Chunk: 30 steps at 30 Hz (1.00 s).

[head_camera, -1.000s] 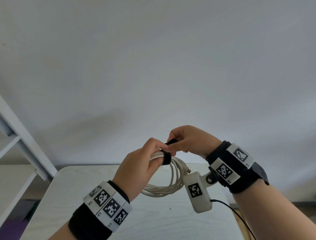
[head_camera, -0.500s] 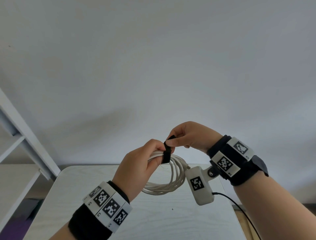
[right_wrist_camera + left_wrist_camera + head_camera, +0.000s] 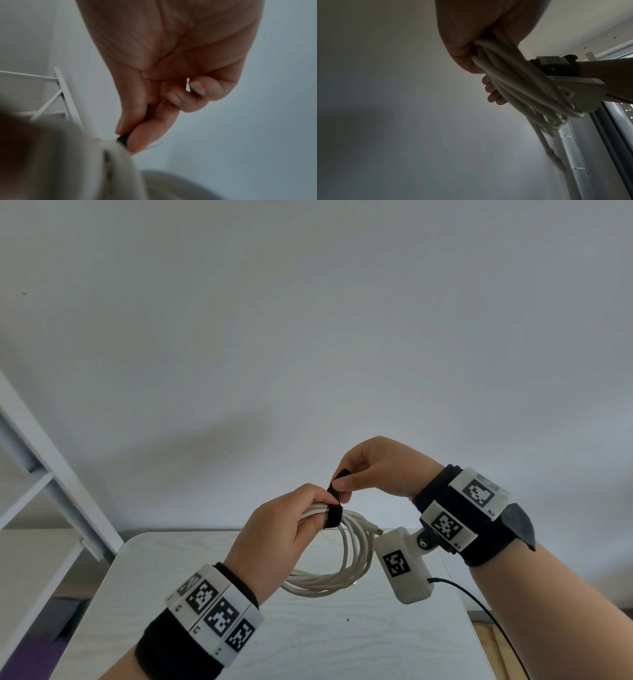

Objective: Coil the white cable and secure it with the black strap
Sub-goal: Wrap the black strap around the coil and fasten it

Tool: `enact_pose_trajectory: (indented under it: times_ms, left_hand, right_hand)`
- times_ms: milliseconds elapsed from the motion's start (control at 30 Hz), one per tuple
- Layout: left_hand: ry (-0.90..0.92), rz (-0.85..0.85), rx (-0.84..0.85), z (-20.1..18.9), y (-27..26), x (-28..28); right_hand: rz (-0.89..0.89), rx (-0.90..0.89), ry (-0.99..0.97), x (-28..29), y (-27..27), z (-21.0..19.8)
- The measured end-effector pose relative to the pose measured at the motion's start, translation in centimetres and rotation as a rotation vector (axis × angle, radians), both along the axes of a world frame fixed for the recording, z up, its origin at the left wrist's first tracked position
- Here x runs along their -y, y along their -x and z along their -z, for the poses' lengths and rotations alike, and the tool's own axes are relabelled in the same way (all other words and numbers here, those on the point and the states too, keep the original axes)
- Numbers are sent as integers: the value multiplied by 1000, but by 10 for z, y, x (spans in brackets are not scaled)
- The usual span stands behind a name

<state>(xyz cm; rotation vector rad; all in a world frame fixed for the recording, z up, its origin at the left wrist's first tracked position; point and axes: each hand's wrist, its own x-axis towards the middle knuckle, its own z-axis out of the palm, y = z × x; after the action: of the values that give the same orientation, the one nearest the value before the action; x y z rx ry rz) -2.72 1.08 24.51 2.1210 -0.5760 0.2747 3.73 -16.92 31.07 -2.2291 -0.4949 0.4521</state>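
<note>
Your left hand (image 3: 274,529) grips the coiled white round cable (image 3: 346,563) at its top, above the pale wooden table (image 3: 308,645); your right hand (image 3: 380,470) pinches the black fabric strap (image 3: 334,513) wrapped round the bundle, pulling its end upward.

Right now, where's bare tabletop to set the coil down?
Bare table lies between the two forearms, under the hanging white cable, with only a small dark speck. More bare surface runs along the left edge. Crowded up top: left hand grips the coil, right hand pinches the black strap.
</note>
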Motion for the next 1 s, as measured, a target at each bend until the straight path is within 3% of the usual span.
enact_pose_trajectory:
  times_ms: [600, 1000]
  left_hand:
    - [-200, 80, -17, -11, 6, 3]
    - [-182, -108, -61, -14, -5, 10]
  right_hand:
    - [104, 149, 132, 10, 2, -18]
    - [120, 406, 271, -7, 24, -33]
